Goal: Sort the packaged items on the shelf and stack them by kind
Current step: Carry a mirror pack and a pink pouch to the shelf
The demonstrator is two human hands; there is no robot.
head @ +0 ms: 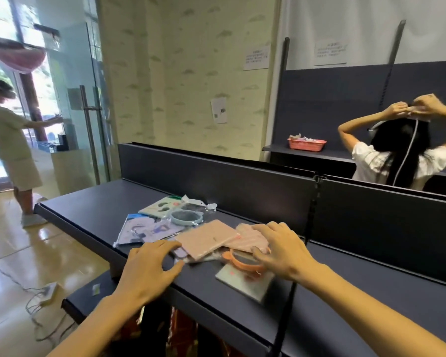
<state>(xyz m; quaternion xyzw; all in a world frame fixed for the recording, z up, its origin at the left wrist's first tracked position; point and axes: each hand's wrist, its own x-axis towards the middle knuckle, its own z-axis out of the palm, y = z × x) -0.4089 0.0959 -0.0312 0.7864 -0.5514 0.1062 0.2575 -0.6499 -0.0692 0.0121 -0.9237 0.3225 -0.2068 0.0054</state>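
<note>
Two bare forearms, left hand (150,266), right hand (281,249), no sleeves

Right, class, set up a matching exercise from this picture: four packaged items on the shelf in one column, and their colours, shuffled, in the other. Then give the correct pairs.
Items:
1. Ring-shaped item near the right hand
2. Ring-shaped item farther back
3. Flat square pack in the middle
4. Flat packet at the left end

Colours:
A. pale blue-grey
B. pink
C. orange
D. clear with a blue top edge

Pairs: 1-C, 2-A, 3-B, 4-D
</note>
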